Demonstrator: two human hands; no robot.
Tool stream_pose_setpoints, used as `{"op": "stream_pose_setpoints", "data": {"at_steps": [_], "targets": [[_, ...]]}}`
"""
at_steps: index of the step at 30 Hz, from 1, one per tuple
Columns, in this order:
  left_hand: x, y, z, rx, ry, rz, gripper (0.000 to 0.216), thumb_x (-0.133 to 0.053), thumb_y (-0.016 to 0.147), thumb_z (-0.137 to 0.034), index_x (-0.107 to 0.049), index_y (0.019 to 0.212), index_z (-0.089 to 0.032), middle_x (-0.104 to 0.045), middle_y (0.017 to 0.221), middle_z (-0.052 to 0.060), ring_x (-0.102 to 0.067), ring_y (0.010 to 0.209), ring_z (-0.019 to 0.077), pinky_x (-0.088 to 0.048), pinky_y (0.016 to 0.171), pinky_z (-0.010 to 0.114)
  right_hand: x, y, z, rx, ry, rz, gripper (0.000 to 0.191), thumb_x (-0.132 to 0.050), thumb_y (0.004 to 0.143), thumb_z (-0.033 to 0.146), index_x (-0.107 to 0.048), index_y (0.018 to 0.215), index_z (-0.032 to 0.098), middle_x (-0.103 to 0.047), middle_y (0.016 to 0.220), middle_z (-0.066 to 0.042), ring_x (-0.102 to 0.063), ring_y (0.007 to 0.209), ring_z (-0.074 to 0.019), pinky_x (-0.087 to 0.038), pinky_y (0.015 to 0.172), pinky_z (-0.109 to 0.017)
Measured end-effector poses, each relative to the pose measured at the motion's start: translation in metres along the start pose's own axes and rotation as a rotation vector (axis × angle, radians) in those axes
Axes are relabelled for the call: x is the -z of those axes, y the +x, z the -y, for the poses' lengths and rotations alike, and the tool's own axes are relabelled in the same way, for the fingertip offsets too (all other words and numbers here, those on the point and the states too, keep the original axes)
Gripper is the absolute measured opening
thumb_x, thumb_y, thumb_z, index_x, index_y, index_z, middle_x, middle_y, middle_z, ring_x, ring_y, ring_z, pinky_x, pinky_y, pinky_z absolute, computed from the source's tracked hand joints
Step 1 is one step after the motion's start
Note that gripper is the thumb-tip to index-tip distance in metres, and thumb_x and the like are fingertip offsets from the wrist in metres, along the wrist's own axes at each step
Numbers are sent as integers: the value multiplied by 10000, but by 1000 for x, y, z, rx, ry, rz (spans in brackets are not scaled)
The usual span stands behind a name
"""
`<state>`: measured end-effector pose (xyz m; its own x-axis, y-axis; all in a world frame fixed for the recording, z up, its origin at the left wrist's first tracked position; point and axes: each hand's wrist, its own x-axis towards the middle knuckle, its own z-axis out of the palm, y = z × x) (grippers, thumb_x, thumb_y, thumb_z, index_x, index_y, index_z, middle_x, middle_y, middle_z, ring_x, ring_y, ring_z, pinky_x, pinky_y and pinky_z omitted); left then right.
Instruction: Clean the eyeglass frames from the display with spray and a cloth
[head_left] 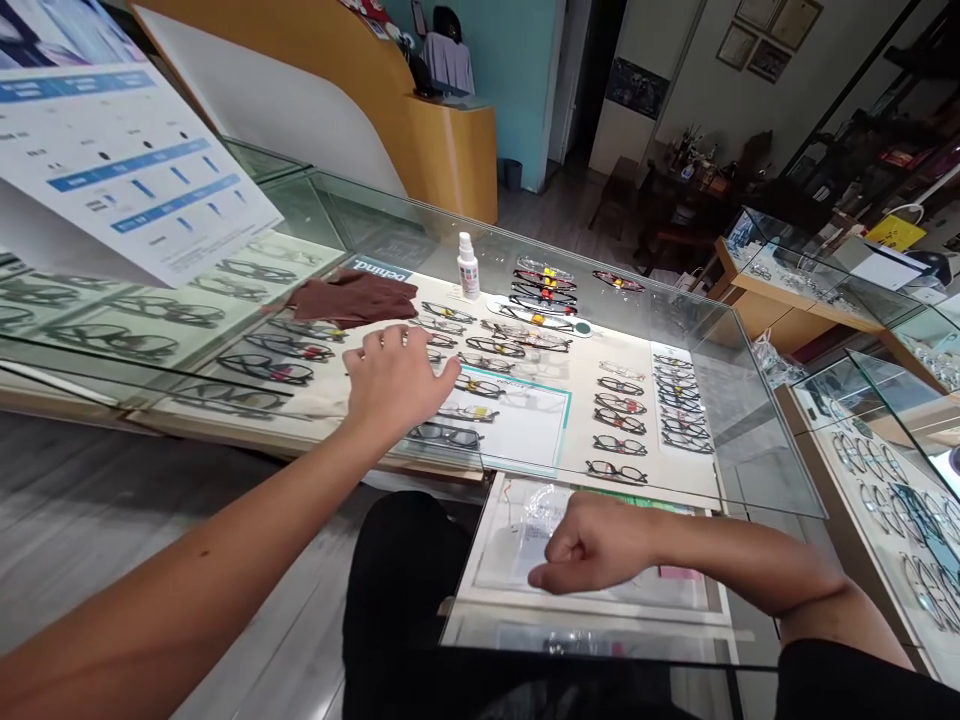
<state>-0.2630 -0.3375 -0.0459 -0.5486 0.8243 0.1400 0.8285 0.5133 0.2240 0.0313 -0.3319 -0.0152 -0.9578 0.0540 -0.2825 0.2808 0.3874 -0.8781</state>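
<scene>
My left hand (pixel 397 378) rests palm down on the glass top of a display case (pixel 450 222), its fingers spread and nothing in them. Beyond its fingertips lies a crumpled brown cloth (pixel 356 298). A white spray bottle (pixel 468 270) stands upright on the glass, farther back. Over an open drawer (pixel 480 555) at the front of the case is my right hand (pixel 589 540), with curled fingers. Whether it holds anything is hidden. Clear plastic and papers (pixel 540 510) lie in the drawer, partly behind this hand.
Rows of eyeglasses (pixel 621 420) sit under the glass. A standing calendar (pixel 142 150) takes up the upper left. More display cases (pixel 862 430) are on the right, and a curved wooden counter (pixel 457 150) stands behind. My knee (pixel 397 580) is beside the drawer.
</scene>
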Motion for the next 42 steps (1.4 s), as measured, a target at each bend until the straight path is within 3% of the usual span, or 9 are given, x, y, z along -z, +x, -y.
{"op": "stream_pose_setpoints", "data": {"at_steps": [4, 8, 10, 13, 15, 19, 26, 32, 42], "targets": [[1, -1, 0, -5, -4, -3, 683, -388, 945, -485, -605, 1431, -57, -597, 1457, 311, -510, 1365, 511, -411, 1094, 641, 54, -12, 22, 238, -123, -370, 676, -601, 1052, 522, -266, 552, 214, -215, 522, 72, -189, 501, -74, -172, 519, -278], [1, -1, -1, -5, 19, -5, 666, -375, 953, -479, -610, 1415, -61, -595, 1452, 315, -518, 1351, 490, -438, 1065, 625, 138, 4, 6, -6, -363, -817, 600, -554, 1059, 490, -241, 615, 235, -205, 563, 62, -176, 535, -91, -192, 549, -269], [0, 0, -1, -2, 25, -3, 651, -383, 954, -478, -617, 1400, -66, -600, 1440, 311, -522, 1347, 484, -448, 1055, 619, 182, 18, -15, -183, -608, -959, 489, -596, 1019, 361, -307, 648, 227, -314, 594, 39, -289, 571, -113, -248, 591, -267], [0, 1, -1, 3, 28, -7, 625, -410, 954, -478, -630, 1382, -80, -618, 1407, 299, -522, 1348, 479, -455, 1049, 610, 241, 37, -55, -379, -918, -1052, 87, -603, 907, 144, -544, 874, 199, -618, 890, -63, -515, 752, -195, -357, 688, -296], [0, 2, -1, 8, 29, -10, 610, -429, 951, -472, -637, 1376, -86, -626, 1392, 294, -524, 1344, 477, -458, 1044, 603, 272, 44, -82, -434, -1022, -1060, 253, -534, 861, 50, -618, 1069, 166, -638, 1122, -148, -573, 847, -243, -411, 739, -326], [-1, 2, 0, 3, 24, -17, 598, -441, 950, -460, -641, 1375, -89, -616, 1421, 282, -523, 1347, 475, -458, 1042, 602, 310, 51, -118, -548, -1139, -1011, 465, -432, 860, 3, -672, 1232, 146, -622, 1221, -172, -597, 901, -283, -452, 770, -355], [-2, 3, 1, 7, 36, -13, 577, -457, 946, -453, -641, 1353, -89, -620, 1409, 283, -518, 1356, 479, -446, 1063, 603, 322, 69, -137, -547, -1213, -869, 410, -474, 909, 43, -778, 1178, 98, -669, 1314, -192, -493, 1233, -380, -409, 1041, -490], [-2, 2, 0, 10, 27, -10, 568, -456, 947, -445, -652, 1346, -91, -620, 1407, 276, -522, 1353, 477, -451, 1064, 609, 316, 82, -142, -561, -1218, -815, 410, -469, 936, 89, -764, 1222, 83, -638, 1394, -205, -440, 1274, -381, -370, 1064, -527], [-2, 3, -1, -2, 14, -28, 597, -424, 959, -456, -646, 1373, -86, -624, 1393, 287, -537, 1324, 475, -451, 1042, 609, 275, 66, -95, -478, -1236, -831, 545, -416, 909, 29, -685, 1381, 81, -519, 1577, -177, -407, 1270, -402, -382, 1027, -535]]}}
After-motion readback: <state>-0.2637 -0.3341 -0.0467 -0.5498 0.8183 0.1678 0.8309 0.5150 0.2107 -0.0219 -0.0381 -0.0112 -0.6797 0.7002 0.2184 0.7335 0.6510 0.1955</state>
